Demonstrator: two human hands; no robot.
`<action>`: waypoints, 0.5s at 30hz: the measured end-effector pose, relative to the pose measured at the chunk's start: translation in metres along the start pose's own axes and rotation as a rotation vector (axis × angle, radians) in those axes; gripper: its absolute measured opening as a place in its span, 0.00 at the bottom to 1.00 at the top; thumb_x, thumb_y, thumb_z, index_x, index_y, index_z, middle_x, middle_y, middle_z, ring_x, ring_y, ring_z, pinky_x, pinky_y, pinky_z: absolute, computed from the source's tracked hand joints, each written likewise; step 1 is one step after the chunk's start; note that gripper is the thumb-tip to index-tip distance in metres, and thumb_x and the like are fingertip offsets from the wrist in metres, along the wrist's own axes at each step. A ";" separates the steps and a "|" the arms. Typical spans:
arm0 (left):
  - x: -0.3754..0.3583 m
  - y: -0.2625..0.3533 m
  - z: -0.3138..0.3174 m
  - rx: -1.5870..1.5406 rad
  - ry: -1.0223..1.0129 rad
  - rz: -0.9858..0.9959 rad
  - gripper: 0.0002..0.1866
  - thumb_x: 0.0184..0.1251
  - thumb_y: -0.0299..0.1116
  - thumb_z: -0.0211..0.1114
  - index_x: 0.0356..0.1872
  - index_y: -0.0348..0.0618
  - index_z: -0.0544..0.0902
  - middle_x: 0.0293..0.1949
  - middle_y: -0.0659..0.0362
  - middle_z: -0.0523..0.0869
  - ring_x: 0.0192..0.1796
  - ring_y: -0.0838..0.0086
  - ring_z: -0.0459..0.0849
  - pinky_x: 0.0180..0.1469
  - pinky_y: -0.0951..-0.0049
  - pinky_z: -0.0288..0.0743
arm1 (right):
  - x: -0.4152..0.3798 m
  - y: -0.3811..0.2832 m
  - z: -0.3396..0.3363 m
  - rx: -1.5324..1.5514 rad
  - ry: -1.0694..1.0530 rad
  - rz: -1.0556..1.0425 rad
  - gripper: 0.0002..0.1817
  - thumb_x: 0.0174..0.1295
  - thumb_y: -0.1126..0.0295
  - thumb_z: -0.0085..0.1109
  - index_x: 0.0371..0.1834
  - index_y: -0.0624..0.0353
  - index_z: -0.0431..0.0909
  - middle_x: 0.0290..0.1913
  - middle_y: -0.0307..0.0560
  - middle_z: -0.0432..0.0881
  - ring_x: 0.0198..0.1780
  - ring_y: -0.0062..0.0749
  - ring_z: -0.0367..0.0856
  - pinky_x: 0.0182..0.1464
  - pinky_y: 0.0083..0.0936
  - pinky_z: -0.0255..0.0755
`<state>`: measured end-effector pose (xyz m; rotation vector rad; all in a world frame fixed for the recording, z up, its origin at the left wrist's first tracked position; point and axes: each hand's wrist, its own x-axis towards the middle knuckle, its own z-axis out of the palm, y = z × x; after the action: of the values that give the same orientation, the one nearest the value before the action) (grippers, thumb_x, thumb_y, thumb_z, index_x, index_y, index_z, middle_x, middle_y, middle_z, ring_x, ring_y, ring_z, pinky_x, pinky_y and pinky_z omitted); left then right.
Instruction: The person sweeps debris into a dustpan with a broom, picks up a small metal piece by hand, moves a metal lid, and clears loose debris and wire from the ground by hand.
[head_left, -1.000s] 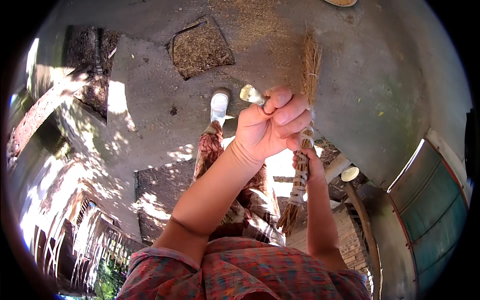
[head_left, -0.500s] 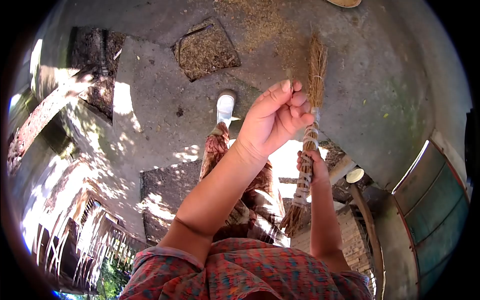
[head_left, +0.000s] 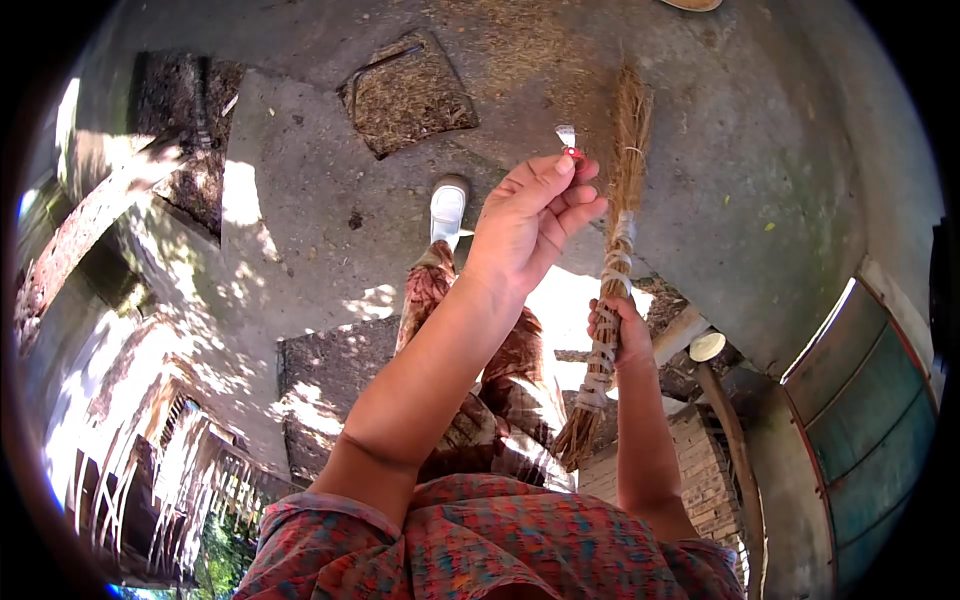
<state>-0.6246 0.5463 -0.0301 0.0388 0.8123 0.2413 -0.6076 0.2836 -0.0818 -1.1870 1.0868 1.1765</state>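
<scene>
My left hand [head_left: 530, 215] is raised in front of me, its thumb and forefinger pinched on a small red and white scrap [head_left: 568, 142] that looks like a wrapper. What exactly the scrap is cannot be made out. Lower on the right, my right hand [head_left: 622, 325] is wrapped round the handle of a straw broom [head_left: 618, 270]. Pale strips bind the broom's handle, and its bristles point away from me across the floor. The left fingers are beside the broom, apart from it.
Loose chaff [head_left: 530, 50] lies scattered on the concrete floor [head_left: 310, 190]. Ahead is a flat, debris-covered patch [head_left: 412, 100]. One white shoe [head_left: 448, 210] stands below it. A greenish metal panel [head_left: 865, 430] leans at the right, near a wooden pole [head_left: 735, 430].
My left hand has shifted slightly left and turned, so the red and white scrap at its fingertips now shows clearly. My right hand keeps its hold on the broom.
</scene>
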 end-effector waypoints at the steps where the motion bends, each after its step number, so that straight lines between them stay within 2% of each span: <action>1: 0.002 0.002 -0.003 0.007 0.020 -0.012 0.05 0.67 0.30 0.60 0.39 0.40 0.79 0.38 0.56 0.84 0.35 0.75 0.83 0.49 0.67 0.82 | 0.000 0.000 0.000 -0.009 0.015 0.004 0.25 0.57 0.75 0.52 0.58 0.52 0.59 0.34 0.52 0.76 0.28 0.34 0.76 0.26 0.29 0.76; 2: 0.005 0.003 -0.010 0.009 0.022 -0.007 0.05 0.67 0.30 0.60 0.39 0.40 0.79 0.38 0.56 0.84 0.35 0.75 0.83 0.49 0.67 0.82 | 0.001 0.000 0.000 -0.018 0.030 0.007 0.24 0.57 0.75 0.52 0.58 0.52 0.59 0.34 0.52 0.76 0.28 0.34 0.76 0.26 0.29 0.76; 4: 0.018 0.005 -0.035 0.040 0.225 0.015 0.04 0.67 0.28 0.58 0.38 0.39 0.78 0.36 0.56 0.83 0.36 0.73 0.83 0.50 0.66 0.82 | 0.004 0.000 -0.003 -0.015 0.017 0.009 0.24 0.57 0.74 0.52 0.58 0.52 0.59 0.34 0.52 0.76 0.28 0.34 0.76 0.26 0.29 0.76; 5: 0.027 0.009 -0.049 0.041 0.226 0.023 0.04 0.67 0.28 0.58 0.38 0.39 0.78 0.36 0.56 0.83 0.36 0.73 0.83 0.50 0.66 0.82 | 0.005 0.000 -0.004 -0.011 0.010 0.008 0.24 0.57 0.74 0.52 0.57 0.52 0.59 0.34 0.52 0.76 0.28 0.33 0.76 0.26 0.29 0.77; 7: 0.049 0.027 -0.083 0.025 0.453 0.179 0.04 0.68 0.26 0.56 0.38 0.37 0.77 0.35 0.55 0.81 0.37 0.70 0.82 0.51 0.63 0.82 | 0.002 -0.002 -0.002 -0.023 0.028 0.016 0.23 0.57 0.74 0.51 0.57 0.52 0.59 0.35 0.51 0.75 0.28 0.33 0.76 0.26 0.29 0.77; 9: 0.072 0.059 -0.110 0.050 0.544 0.315 0.04 0.69 0.25 0.54 0.38 0.35 0.76 0.35 0.54 0.81 0.38 0.67 0.82 0.52 0.61 0.81 | 0.003 -0.003 -0.003 -0.011 0.031 0.030 0.23 0.58 0.74 0.51 0.58 0.52 0.59 0.36 0.51 0.75 0.28 0.32 0.76 0.26 0.29 0.77; 12: 0.087 0.097 -0.135 0.120 0.567 0.388 0.05 0.69 0.24 0.53 0.37 0.34 0.76 0.35 0.53 0.81 0.39 0.66 0.82 0.52 0.61 0.81 | 0.004 -0.002 -0.005 -0.010 0.026 0.038 0.24 0.58 0.74 0.51 0.58 0.52 0.59 0.36 0.51 0.75 0.28 0.32 0.76 0.26 0.29 0.77; 15: 0.079 0.098 -0.137 0.186 0.494 0.332 0.04 0.67 0.24 0.54 0.37 0.34 0.76 0.36 0.52 0.82 0.40 0.64 0.83 0.52 0.59 0.80 | 0.005 0.000 -0.002 -0.009 0.007 0.029 0.24 0.58 0.74 0.52 0.58 0.53 0.59 0.36 0.51 0.75 0.29 0.33 0.76 0.27 0.29 0.77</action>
<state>-0.6903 0.6513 -0.1681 0.3001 1.3196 0.4996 -0.6073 0.2816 -0.0867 -1.1867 1.1084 1.2010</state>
